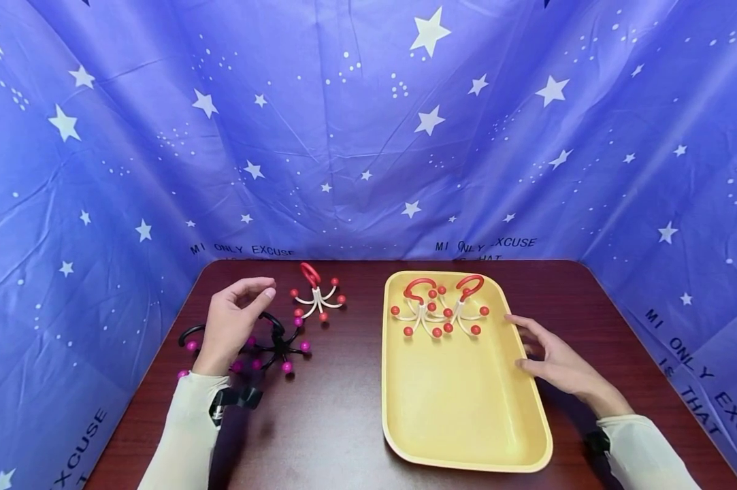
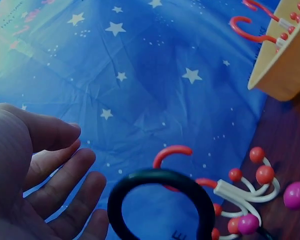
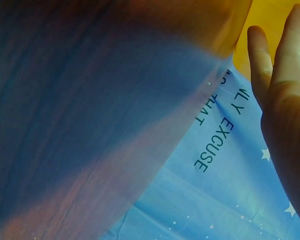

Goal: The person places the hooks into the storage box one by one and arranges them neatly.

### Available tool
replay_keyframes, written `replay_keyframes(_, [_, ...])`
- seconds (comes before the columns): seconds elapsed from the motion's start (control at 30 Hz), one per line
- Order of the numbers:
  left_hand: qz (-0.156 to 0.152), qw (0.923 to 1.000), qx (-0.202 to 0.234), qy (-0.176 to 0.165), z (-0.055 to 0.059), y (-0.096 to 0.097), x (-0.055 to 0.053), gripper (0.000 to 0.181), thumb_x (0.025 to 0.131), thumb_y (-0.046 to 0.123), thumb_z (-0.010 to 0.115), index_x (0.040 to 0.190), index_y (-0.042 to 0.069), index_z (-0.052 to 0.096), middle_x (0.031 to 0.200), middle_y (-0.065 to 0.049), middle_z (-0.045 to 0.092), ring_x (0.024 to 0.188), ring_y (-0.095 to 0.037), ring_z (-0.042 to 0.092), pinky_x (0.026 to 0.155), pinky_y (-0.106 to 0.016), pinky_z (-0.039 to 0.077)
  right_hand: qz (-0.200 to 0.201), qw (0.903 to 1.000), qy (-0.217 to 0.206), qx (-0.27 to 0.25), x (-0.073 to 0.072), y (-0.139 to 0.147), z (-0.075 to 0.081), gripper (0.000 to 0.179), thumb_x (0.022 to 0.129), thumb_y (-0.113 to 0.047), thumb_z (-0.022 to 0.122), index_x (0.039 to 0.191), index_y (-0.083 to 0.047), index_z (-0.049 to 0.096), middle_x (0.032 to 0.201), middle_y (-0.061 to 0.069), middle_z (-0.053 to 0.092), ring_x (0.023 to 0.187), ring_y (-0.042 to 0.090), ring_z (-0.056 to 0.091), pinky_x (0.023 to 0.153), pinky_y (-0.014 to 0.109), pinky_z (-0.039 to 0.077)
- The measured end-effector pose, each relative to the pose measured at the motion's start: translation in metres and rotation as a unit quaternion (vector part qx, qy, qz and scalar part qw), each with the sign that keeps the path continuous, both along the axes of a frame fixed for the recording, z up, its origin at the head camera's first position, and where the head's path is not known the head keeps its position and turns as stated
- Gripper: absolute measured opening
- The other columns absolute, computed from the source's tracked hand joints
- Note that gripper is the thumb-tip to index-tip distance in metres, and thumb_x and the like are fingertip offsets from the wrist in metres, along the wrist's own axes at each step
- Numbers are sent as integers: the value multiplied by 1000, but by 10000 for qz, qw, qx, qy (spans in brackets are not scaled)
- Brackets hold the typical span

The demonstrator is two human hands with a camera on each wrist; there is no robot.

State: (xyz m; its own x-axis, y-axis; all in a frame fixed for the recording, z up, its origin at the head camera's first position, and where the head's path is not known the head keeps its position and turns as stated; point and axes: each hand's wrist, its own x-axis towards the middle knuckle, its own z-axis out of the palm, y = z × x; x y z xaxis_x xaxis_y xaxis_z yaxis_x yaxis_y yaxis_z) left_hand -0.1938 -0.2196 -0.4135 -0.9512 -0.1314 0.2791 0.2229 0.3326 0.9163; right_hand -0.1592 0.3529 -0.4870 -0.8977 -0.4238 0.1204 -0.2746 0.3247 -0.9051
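Observation:
My left hand point(image 1: 227, 323) hovers with bent, relaxed fingers and nothing in them. Under it lie black multi-arm hooks with magenta ball tips: one point(image 1: 279, 347) shows beside the wrist, another point(image 1: 190, 332) is partly hidden behind the hand. A black hook loop point(image 2: 162, 175) stands close to the fingertips in the left wrist view. Just past that hand, a white multi-arm hook with red balls point(image 1: 316, 297) stands on the table. My right hand point(image 1: 554, 361) has its fingers spread at the right rim of a yellow tray point(image 1: 460, 401), holding nothing else.
Two more red-and-white hooks, one at left point(image 1: 421, 309) and one at right point(image 1: 460, 312), stand side by side in the tray's far end. Everything rests on a dark reddish wooden table point(image 1: 337, 422). A blue star-printed curtain point(image 1: 356, 136) surrounds its back and sides.

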Motion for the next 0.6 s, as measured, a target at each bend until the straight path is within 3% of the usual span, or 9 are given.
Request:
replay_keyframes(0.23, [-205,9989,-293,-299,-7,-9,6,29,100,28,76,123,9,77,126,-13,75,105,-1,67,85,-13,54,12,10000,30,20,0,0,0,76,92,10,67,158,8,29,139,-8,59,109,9,71,75,34,65])
replay_keyframes(0.6, [-432,9954,-504,-695,-17,-14,9,34,98,32,78,127,13,75,132,-7,73,114,-2,61,88,-15,50,-47,9999,-65,92,0,-1,3,78,91,9,68,158,7,29,137,6,60,108,11,71,75,35,65])
